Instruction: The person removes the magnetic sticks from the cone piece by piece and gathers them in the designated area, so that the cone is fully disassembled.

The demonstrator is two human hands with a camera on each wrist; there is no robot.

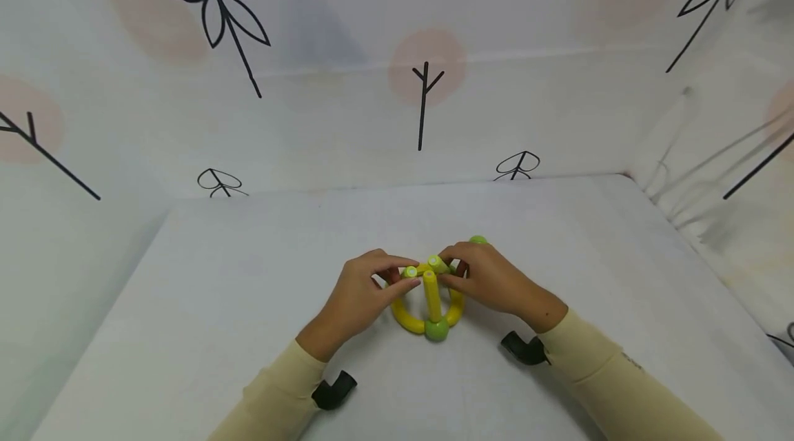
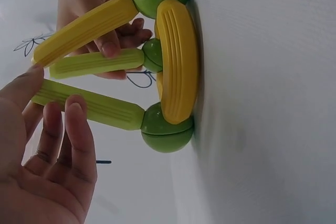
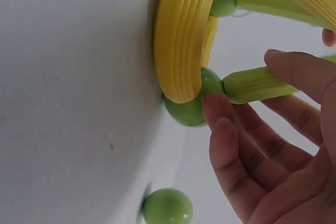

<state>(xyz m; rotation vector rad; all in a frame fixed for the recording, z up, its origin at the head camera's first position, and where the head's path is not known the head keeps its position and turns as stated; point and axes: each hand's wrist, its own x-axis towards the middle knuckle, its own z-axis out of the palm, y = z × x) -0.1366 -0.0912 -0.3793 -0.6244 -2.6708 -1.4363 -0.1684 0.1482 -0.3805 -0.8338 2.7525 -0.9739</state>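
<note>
A magnetic-looking construction stands on the white table: curved yellow pieces (image 2: pixel 179 61) and green balls (image 1: pixel 437 329) form a ring at its base. A straight yellow rod (image 1: pixel 431 298) rises from the front ball, leaning inward. Two light green rods also stand on balls. My left hand (image 1: pixel 360 287) pinches the upper part of the left green rod (image 2: pixel 100 106), its thumb beside the yellow rod's tip. With thumb and fingers, my right hand (image 1: pixel 490 280) holds the right green rod (image 3: pixel 257 85), a fingertip near the ball below it.
A loose green ball (image 3: pixel 168 206) lies on the table (image 1: pixel 248 275) beyond my right hand. White fabric walls (image 1: pixel 347 117) with plant drawings enclose the table's back and sides. Black curved pieces (image 1: pixel 524 348) sit at both wrists.
</note>
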